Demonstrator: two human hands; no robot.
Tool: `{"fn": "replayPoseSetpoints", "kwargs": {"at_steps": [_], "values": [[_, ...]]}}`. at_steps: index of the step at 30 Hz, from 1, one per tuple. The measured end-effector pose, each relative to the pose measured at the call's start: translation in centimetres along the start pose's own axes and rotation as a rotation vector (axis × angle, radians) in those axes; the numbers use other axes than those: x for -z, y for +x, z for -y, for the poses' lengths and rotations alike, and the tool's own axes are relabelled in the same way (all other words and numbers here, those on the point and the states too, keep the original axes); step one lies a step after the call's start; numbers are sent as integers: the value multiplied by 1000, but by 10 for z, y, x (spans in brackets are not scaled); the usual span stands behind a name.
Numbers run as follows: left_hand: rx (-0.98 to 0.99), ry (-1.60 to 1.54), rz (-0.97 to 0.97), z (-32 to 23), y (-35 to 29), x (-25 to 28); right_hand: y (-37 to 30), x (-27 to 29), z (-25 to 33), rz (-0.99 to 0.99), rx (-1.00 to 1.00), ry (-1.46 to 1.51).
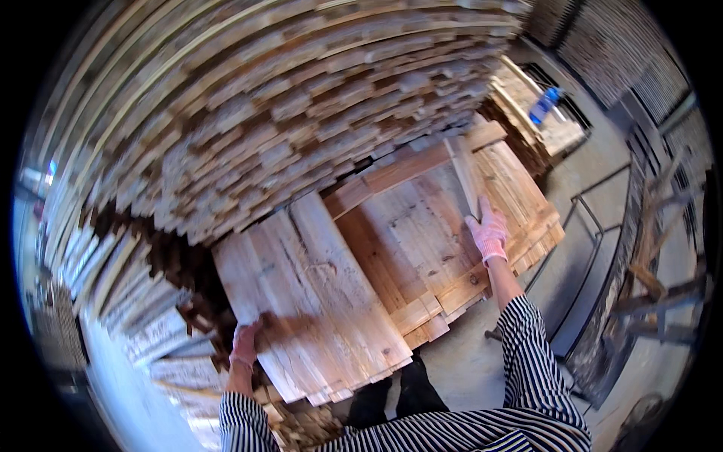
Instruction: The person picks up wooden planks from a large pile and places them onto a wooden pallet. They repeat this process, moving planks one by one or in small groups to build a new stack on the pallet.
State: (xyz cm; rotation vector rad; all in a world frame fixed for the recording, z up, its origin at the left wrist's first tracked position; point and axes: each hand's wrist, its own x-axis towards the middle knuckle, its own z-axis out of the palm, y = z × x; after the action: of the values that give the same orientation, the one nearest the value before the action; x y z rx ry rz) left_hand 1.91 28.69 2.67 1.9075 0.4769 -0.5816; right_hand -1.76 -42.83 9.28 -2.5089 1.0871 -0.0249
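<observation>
Both my hands wear pinkish gloves. My left hand [245, 343] is closed on the left edge of a wooden panel [316, 294] made of planks laid side by side; some of its fingers are hard to make out. That panel lies slightly tilted over the left part of a stack of boards [399, 226]. On the right, my right hand [489, 230] grips the near end of a narrow wooden plank [465, 173], which lies across the stack and points away from me. The thumb and a finger show along that plank.
A tall wall of stacked boards [301, 98] rises behind, with more piled planks [158, 301] at the left. At the far right, a blue bottle [544, 105] stands on a wood pile. A dark metal frame [587, 271] is on the concrete floor to the right.
</observation>
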Motion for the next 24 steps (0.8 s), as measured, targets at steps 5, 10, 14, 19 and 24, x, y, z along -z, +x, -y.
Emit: {"fn": "replayPoseSetpoints", "kwargs": {"at_steps": [5,10,14,19,24], "values": [[-107,402,-116,-74,-15,-54,-67,-51,46,-63,216,-220],[118,-72,-27,-27,-3,-14,-180,-122,162,82,483,-185],[199,-418,-51,-72,-25,-47,-179,-121,160,11,515,-162],[-35,124,-673,-88,-63,-66,-155,-149,121,-177,816,-454],[61,152,-1002,-49,-140,-116,-169,-139,141,30,576,-187]]}}
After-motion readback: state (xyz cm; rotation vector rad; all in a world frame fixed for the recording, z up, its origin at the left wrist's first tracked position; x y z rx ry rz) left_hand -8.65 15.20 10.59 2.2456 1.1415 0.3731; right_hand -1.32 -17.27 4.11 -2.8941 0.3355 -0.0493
